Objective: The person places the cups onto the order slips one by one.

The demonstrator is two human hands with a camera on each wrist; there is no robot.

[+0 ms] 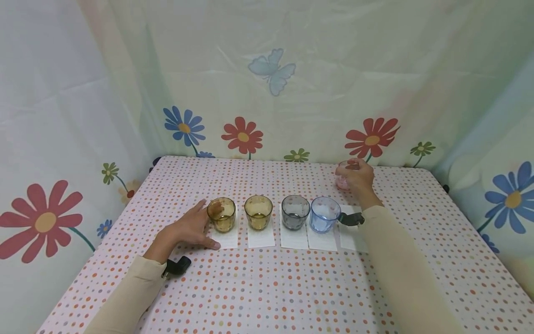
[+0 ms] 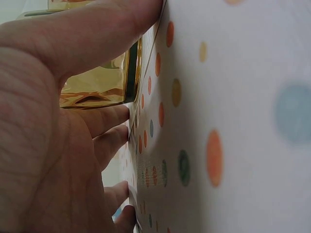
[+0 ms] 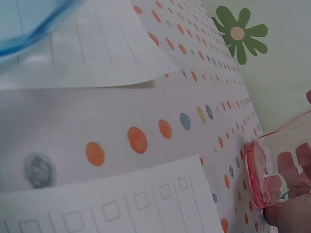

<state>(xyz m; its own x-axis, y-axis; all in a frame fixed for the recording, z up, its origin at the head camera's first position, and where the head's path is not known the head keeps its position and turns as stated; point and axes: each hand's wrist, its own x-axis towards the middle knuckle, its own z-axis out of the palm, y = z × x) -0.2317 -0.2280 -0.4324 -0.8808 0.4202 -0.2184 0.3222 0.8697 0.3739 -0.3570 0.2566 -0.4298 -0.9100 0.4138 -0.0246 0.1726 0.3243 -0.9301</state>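
My left hand (image 1: 188, 229) rests on the table around the leftmost amber glass (image 1: 225, 223), its fingers spread behind it and its thumb extended in front. In the left wrist view the glass (image 2: 97, 86) stands between thumb and fingers, and no firm grip shows. Near the far edge, my right hand (image 1: 361, 178) grips a clear pink glass (image 1: 342, 183). The right wrist view shows fingers seen through the pink glass (image 3: 257, 167). A second amber glass (image 1: 258, 217), a grey glass (image 1: 295, 218) and a blue glass (image 1: 324, 218) stand upright in the row.
Under the row lie white paper slips; the rightmost slip (image 1: 352, 240) has no glass on it. In the right wrist view, a slip (image 3: 112, 213) has printed lines and small squares. A dotted cloth (image 1: 267, 297) covers the table, with a flowered curtain (image 1: 200, 60) behind.
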